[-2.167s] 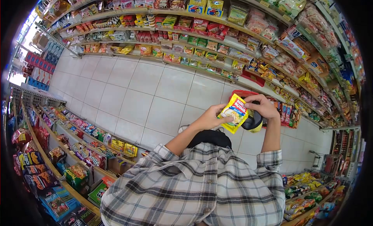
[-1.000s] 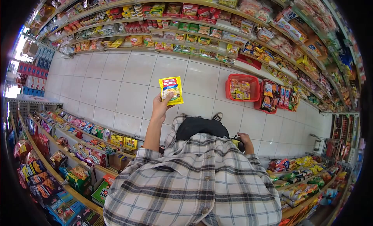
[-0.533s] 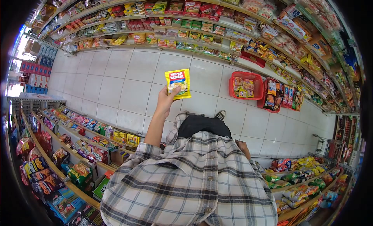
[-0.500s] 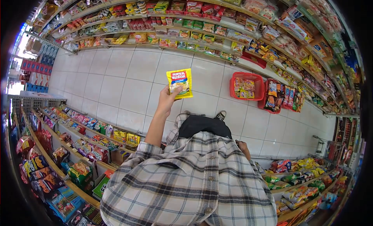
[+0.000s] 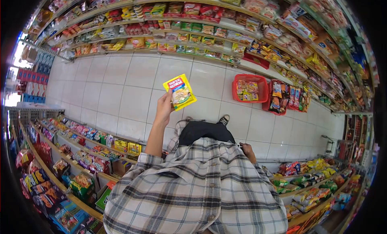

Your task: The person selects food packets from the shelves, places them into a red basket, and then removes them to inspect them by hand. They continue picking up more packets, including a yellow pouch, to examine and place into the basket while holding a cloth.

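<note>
My left hand [image 5: 164,107] is closed on one side of a yellow instant porridge packet [image 5: 179,92], thumb on its front. The packet is tilted above the floor; its red label reads "Super Bubur" over a picture of a bowl of food. Down by my right hip is my right hand [image 5: 247,151], its fingers curled in. A small pale bit shows at those fingers, but what it belongs to is hidden.
On the tiled floor [image 5: 133,77] stand a red basket [image 5: 231,91] with small packets and a second red basket [image 5: 278,112] of snack packs. Stocked shelves [image 5: 193,17] curve across the far side. Snack shelves [image 5: 80,169] flank me at the left and lower right.
My left hand has shifted slightly left, and the porridge packet has tilted, its top leaning left. The thumb now lies nearer the packet's left edge. My right hand stays by my hip.
</note>
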Tool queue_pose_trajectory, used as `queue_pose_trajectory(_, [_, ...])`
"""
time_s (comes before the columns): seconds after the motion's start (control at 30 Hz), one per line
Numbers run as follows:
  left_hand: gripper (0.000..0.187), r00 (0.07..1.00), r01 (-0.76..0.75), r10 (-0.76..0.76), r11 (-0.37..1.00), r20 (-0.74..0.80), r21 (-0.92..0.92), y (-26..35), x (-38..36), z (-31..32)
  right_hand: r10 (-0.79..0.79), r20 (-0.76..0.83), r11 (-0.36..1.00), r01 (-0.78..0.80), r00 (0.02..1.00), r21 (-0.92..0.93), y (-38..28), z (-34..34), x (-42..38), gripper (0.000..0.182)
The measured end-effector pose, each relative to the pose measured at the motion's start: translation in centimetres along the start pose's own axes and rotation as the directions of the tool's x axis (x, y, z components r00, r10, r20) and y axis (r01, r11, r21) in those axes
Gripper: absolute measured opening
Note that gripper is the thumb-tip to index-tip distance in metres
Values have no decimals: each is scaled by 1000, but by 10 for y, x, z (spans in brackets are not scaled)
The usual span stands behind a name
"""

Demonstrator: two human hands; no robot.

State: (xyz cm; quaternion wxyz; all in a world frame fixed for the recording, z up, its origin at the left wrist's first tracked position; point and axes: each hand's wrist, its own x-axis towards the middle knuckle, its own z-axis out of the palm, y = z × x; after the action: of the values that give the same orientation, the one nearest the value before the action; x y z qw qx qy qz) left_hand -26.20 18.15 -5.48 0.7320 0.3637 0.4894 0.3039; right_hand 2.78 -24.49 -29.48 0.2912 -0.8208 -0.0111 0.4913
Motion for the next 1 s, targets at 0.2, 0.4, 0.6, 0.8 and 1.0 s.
queue_pose_trajectory(0.2, [44,1000,-2,2,1000,-3,29,-1,3,-5,81,-33,997,-80,996,24,10,6,17,43])
queue_pose_trajectory(0.4, [43,1000,-1,0,999,20,49,0,4,-1,99,-61,995,-97,993,34,9,12,11,44])
queue_pose_trajectory(0.6, [42,999,-11,10,1000,45,21,-2,7,7,75,-64,997,-75,995,5,8,18,-1,42])
queue_pose_trajectory(0.8, [41,998,-11,8,999,69,42,-6,11,13,101,-40,993,-103,994,-63,-8,12,-19,44])
queue_pose_trajectory(1.0, [43,998,7,-12,997,67,71,-7,14,31,75,-78,996,-78,994,-35,14,7,-3,45])
